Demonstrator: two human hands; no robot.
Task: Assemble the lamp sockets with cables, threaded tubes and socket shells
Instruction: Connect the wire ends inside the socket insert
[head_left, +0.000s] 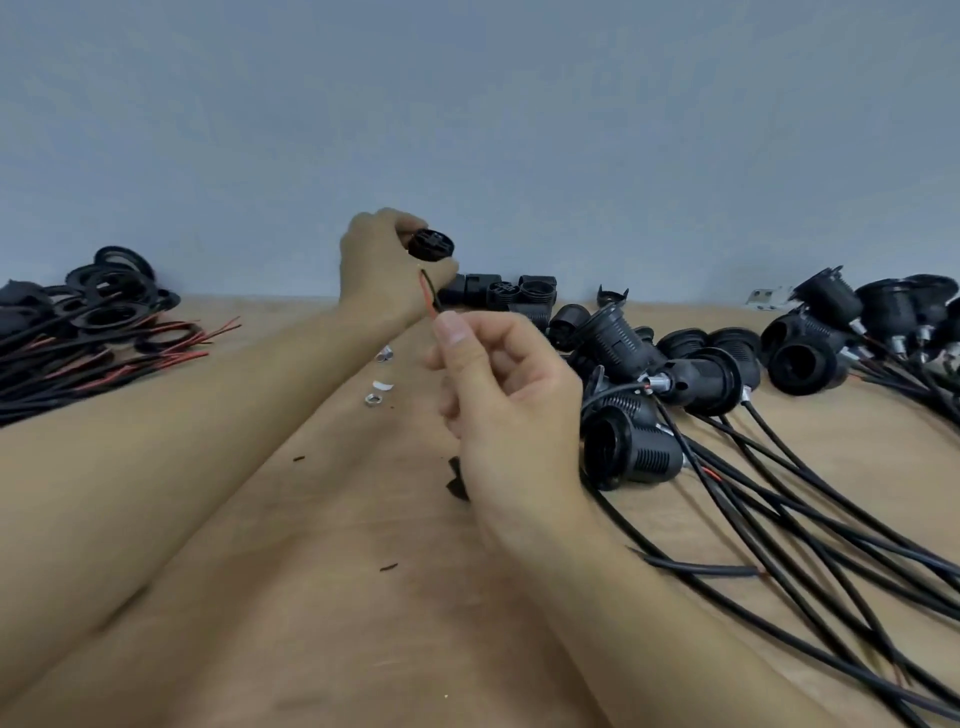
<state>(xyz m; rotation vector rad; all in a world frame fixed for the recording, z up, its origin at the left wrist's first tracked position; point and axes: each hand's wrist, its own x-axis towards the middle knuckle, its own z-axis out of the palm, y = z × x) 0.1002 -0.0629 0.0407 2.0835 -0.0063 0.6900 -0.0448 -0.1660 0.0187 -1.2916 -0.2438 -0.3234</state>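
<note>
The left hand (384, 260) covers most of the socket insert (431, 244); the wire (430, 296) vanishes behind the right hand's (509, 405) fingers (457, 338). Cables (831, 561) run off the right edge, and the small metal bits (375, 399) on the worktop (337, 519) blur.

No legible text, label, brand or number anywhere in view.

Wooden table (322, 519) | loose cables (104, 353) lay left | small nuts (373, 399) centre | cabled sockets (691, 374) lay right
</note>
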